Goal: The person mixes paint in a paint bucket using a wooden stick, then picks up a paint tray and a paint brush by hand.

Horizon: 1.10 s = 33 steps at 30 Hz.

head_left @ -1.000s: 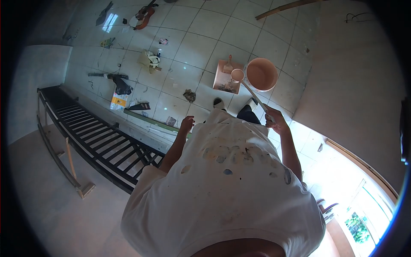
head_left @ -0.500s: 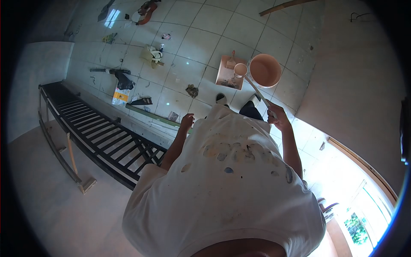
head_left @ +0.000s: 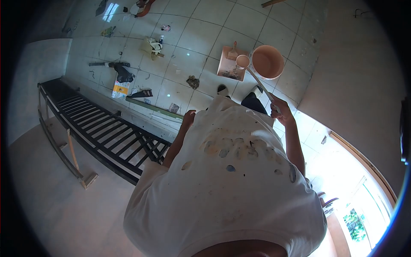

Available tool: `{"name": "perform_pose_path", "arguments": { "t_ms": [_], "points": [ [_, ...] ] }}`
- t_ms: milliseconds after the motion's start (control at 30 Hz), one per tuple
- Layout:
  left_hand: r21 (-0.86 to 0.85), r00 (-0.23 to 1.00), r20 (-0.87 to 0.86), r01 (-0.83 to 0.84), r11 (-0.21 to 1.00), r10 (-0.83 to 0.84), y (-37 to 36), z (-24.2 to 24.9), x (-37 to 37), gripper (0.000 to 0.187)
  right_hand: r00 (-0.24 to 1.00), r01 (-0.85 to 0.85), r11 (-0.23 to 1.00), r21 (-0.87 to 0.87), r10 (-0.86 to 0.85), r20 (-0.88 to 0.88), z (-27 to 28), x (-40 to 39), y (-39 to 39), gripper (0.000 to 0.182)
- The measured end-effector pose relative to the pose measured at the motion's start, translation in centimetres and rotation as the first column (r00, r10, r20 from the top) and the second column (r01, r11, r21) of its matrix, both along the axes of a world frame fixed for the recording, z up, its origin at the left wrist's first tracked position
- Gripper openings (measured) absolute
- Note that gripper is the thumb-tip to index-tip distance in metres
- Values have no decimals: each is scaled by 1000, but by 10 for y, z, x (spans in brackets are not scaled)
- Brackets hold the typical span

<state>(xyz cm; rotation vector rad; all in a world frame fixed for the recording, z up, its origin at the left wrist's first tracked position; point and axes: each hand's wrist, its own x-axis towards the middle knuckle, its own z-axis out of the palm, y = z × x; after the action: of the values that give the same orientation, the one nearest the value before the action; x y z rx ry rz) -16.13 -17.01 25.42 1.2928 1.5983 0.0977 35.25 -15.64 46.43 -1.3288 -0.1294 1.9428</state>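
My right hand point(head_left: 281, 110) is wrapped round the pale handle of a long-handled scoop point(head_left: 262, 86). The scoop's round cup holds pinkish paint and hangs over the right side of a paint tray point(head_left: 222, 67), beside a bucket point(head_left: 267, 62) of the same paint. A wide brush point(head_left: 232, 52) lies in the tray, its handle pointing away from me. Close to the left edge of my paint-stained shirt point(head_left: 231, 192), my left hand point(head_left: 189, 116) is closed, its fingers curled, with nothing visible in it.
A black slatted metal frame point(head_left: 100, 128) runs along my left. On the tiled floor lie a handsaw point(head_left: 141, 94), a black bag point(head_left: 124, 74), a crumpled rag point(head_left: 193, 82) and a green strip point(head_left: 154, 108). My shoes show below the tray. A wall stands at right, with a bright opening behind it.
The tray and bucket appear slightly higher in view. The scoop's cup has shifted slightly right relative to the tray. My left hand's fingers have curled in closer to the shirt.
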Motion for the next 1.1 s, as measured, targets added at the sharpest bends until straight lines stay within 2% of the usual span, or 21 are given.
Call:
{"name": "perform_pose_path", "arguments": {
  "t_ms": [300, 433, 500, 633, 767, 833, 900, 1000, 1100],
  "points": [
    [-41, 994, 100, -46, 998, 50, -3, -13, -6, 40, 1000, -26, 999, 19, 26, 17, 4, -2, 2, 55],
    [-131, 993, 99, -50, 990, 64, 7, 20, 10, 43, 998, -20, 1000, 1, 20, 51, 1, -4, 4, 56],
    [-192, 967, 215, -96, 977, 137, 9, 26, 14, 47, 999, -16, 1000, -4, 17, 51, -3, -6, 4, 56],
    [-282, 944, 252, -140, 949, 214, 15, 43, 19, 49, 987, -45, 999, 9, 43, 156, -6, -10, 4, 56],
    [-192, 968, 228, -63, 979, 107, 14, 33, 12, 48, 950, -105, 994, -9, 103, 295, -10, -15, 10, 56],
    [-151, 971, 228, -32, 988, 67, 14, 20, 5, 47, 950, -104, 995, -3, 101, 295, -12, -16, 12, 55],
    [-132, 991, 137, 32, 991, -14, 15, 10, 0, 46, 950, -104, 995, 3, 99, 295, -13, -18, 15, 55],
    [-166, 995, 84, -37, 985, 52, 21, 21, 3, 46, 932, -123, 992, 8, 113, 343, -17, -21, 18, 55],
    [-164, 998, 45, -40, 986, 48, 23, 20, 2, 46, 915, -147, 989, 2, 135, 381, -24, -26, 20, 54]
  ]
}}
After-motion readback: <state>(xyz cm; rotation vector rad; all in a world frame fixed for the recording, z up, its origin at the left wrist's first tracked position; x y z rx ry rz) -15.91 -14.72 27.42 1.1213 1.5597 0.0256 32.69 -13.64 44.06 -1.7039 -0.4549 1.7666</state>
